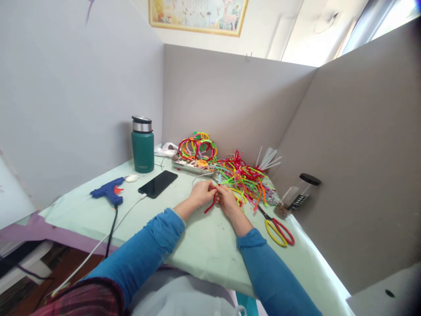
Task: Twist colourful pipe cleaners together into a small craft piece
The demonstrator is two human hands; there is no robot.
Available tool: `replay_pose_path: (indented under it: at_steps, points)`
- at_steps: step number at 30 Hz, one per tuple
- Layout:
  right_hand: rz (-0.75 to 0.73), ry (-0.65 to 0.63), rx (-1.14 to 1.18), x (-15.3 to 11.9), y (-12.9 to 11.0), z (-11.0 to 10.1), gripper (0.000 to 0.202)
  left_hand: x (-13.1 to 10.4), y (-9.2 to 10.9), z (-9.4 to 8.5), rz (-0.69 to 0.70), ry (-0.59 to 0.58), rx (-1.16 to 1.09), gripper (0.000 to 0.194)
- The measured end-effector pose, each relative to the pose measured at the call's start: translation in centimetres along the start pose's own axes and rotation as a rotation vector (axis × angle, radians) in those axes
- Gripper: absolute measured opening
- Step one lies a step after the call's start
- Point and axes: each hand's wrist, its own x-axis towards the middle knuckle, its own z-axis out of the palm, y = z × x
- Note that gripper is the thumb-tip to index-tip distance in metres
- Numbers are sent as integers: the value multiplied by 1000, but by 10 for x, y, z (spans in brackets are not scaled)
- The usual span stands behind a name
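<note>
Left hand (pixel 201 193) and right hand (pixel 227 201), fingers closed, pinch a red fuzzy stem (pixel 211 206), presumably to steady it, left of scissors (pixel 270 219).

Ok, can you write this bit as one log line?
left hand + right hand: meeting at red strip | scissors: lying to their right | glue gun: lying left of phone

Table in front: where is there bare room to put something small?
Bare patches lie between the left sleeve and right sleeve, and between the phone and left hand. It is crowded beyond the right hand, where fuzzy stems pile beside the tray.
</note>
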Motion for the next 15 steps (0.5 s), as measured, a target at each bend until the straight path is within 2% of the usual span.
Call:
replay_pose_path:
  at_steps: [15]
  points:
    - [17, 9, 11, -1, -2, 0, 29, 1, 2, 1, 0, -26, 18, 18]
